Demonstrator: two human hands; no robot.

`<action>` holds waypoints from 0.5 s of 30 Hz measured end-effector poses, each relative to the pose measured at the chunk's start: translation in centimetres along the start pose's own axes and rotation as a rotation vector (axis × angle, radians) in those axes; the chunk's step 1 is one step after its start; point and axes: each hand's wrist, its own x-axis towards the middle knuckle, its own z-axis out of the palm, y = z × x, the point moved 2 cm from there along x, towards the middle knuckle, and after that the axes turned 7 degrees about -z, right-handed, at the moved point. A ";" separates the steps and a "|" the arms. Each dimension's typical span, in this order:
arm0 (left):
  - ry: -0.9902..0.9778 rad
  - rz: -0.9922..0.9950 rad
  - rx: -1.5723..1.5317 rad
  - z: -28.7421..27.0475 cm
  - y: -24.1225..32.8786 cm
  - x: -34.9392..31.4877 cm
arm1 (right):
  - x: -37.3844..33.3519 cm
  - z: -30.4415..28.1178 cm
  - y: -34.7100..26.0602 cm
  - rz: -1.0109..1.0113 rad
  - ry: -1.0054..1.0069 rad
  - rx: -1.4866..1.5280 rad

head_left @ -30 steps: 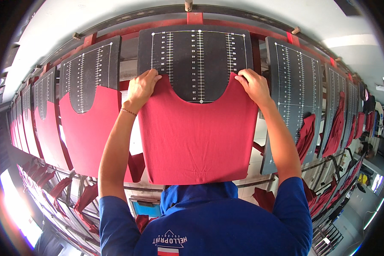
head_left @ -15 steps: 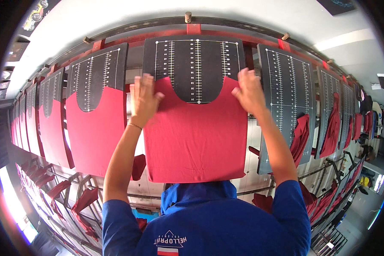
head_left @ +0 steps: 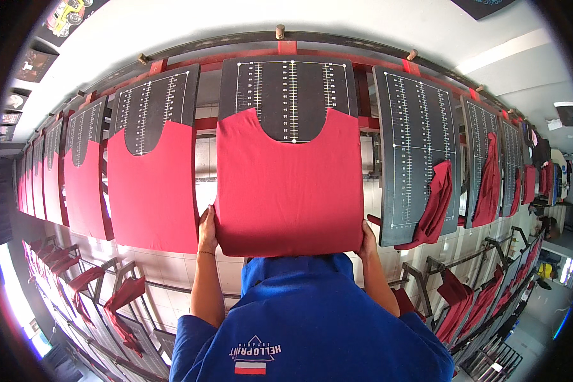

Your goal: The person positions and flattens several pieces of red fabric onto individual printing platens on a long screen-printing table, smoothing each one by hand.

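Observation:
A red shirt panel (head_left: 293, 191) with a scooped neckline lies smooth over the black ruled board (head_left: 274, 89) in front of me. Low on its left side edge is my left hand (head_left: 207, 230), closed against the cloth, fingers partly tucked behind. My right hand (head_left: 367, 240) grips the matching spot on the right edge, and its fingers are mostly hidden behind the panel. The cloth's lower end curves round the board's near end. White scale lines show on the board above the neckline.
Boards to the left carry similar red panels (head_left: 153, 197). On the grey board (head_left: 414, 184) at right lies a bunched red cloth strip (head_left: 434, 204). Red and black metal rails (head_left: 286, 48) run behind the boards. More cloth pieces (head_left: 124, 305) hang on lower racks at both sides.
Both hands have come down from the panel's shoulders to its lower side edges and closed there. The panel's lower part now looks smoother, and the view has shifted slightly.

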 end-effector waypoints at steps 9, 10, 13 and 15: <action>-0.004 0.158 0.254 4.2 7.1 -5.3 | 0.4 3.3 -5.0 -0.048 0.044 -0.169; 0.047 0.233 0.531 3.5 8.5 -5.5 | 1.0 3.6 -5.9 -0.120 0.081 -0.368; 0.070 0.187 0.781 0.3 10.4 -5.2 | -0.8 5.7 -9.9 -0.290 0.119 -0.635; 0.153 0.290 0.911 -0.6 10.5 -5.0 | -1.0 4.9 -11.1 -0.346 0.138 -0.802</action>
